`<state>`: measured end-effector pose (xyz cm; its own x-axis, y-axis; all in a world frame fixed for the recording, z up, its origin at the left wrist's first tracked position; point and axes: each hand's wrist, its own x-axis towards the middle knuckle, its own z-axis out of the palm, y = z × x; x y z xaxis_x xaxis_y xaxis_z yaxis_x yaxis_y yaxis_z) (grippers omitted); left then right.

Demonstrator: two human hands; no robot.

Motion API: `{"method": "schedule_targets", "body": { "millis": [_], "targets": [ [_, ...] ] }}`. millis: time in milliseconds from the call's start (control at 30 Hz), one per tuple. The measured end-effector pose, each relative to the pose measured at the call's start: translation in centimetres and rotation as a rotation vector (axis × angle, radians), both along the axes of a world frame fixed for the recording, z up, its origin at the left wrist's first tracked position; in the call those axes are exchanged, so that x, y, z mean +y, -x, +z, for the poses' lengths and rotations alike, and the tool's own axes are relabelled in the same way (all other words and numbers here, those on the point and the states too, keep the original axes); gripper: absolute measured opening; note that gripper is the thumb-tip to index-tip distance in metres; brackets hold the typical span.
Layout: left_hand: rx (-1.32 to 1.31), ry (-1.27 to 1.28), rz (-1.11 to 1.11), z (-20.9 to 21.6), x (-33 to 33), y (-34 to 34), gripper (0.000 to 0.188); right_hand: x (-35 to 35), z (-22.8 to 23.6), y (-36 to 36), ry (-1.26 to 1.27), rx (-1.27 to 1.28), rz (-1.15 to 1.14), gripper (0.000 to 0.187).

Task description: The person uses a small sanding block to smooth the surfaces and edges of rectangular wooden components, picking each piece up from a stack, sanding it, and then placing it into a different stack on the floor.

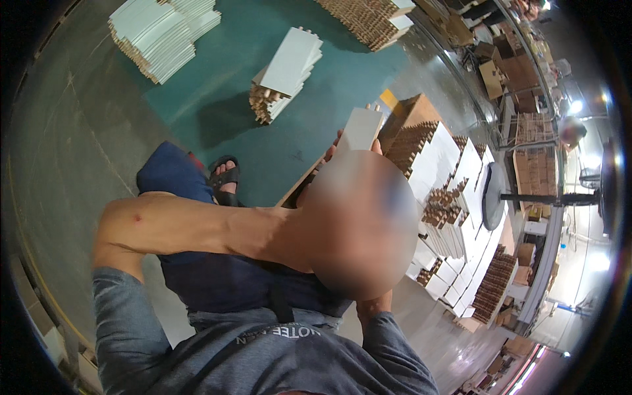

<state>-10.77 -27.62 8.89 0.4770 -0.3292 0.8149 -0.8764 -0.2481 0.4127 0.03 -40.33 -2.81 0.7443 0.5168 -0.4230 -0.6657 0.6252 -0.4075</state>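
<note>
A narrow white board [363, 127] with wooden pegs at its far end is held out in front of me. Along its left edge curl the fingers of my left hand [330, 153], gripping it. On the right edge a fingertip of my right hand [376, 146] presses against the board. A round blurred patch hides the rest of both hands and the board's near part. Under the left fingers a thin brown edge [299, 186] slants toward my leg; what it belongs to is hidden.
Beyond stands a fanned pile of white pegged boards [291, 66] on the green floor [191, 112]. More stacks lie far left [158, 36] and far ahead [368, 20]. To my right are large board stacks [431, 161] beside a cardboard sheet [407, 118] and a black round fan-like object [492, 196].
</note>
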Motion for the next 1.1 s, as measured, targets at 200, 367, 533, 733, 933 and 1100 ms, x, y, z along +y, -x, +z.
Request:
{"method": "schedule_targets", "body": {
  "millis": [200, 367, 533, 733, 933, 1100],
  "targets": [
    [-0.048, 0.027, 0.064, 0.4, 0.9, -0.4, 0.020, 2.0, -7.4, -5.0, 0.301, -0.028, 0.266, 0.037],
    [-0.100, 0.156, 0.107, 0.2, 1.4, -2.9, 0.016, 6.7, -15.4, -7.2, 0.777, -0.032, 0.111, 0.051],
    [-0.067, 0.153, 0.170, -0.3, 2.7, -3.3, 0.013, 11.8, -21.1, -8.0, 1.079, -0.154, 0.131, 0.058],
    [0.031, 0.285, 0.159, 0.1, 3.5, -3.2, 0.014, 12.4, -30.2, -13.0, 1.499, -0.206, 0.047, 0.060],
    [0.086, 0.268, 0.168, 0.3, 4.3, -2.8, 0.017, 14.3, -30.9, -14.3, 1.280, -0.285, -0.119, 0.070],
    [0.140, 0.261, 0.154, -1.0, 2.7, -3.9, 0.017, 14.1, -23.6, -11.0, 1.200, -0.253, 0.025, 0.049]
  ]
}}
